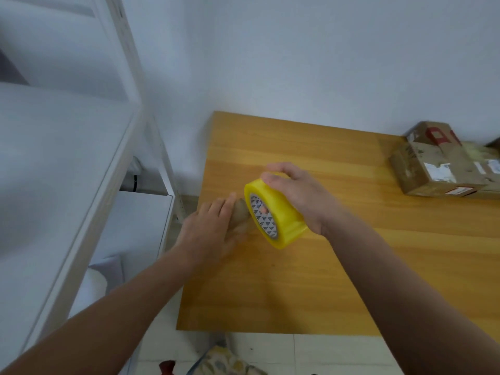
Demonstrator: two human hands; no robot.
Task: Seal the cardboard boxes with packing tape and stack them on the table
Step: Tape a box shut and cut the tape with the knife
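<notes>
My right hand (300,196) grips a roll of yellow packing tape (281,220) from above and holds it tilted over the middle of the wooden table (297,288). Just left of the roll, my left hand (208,234) lies with fairly straight fingers over a small brown cardboard piece (241,212) near the table's left edge. Most of that piece is hidden under the hand and behind the roll. At the far right of the table stand worn cardboard boxes (438,169) with labels and red print, well away from both hands.
A white shelf frame (127,85) and a white surface stand to the left of the table, with a narrow gap between them. White wall lies behind. Tiled floor and a patterned fabric item (224,361) show below the table's near edge.
</notes>
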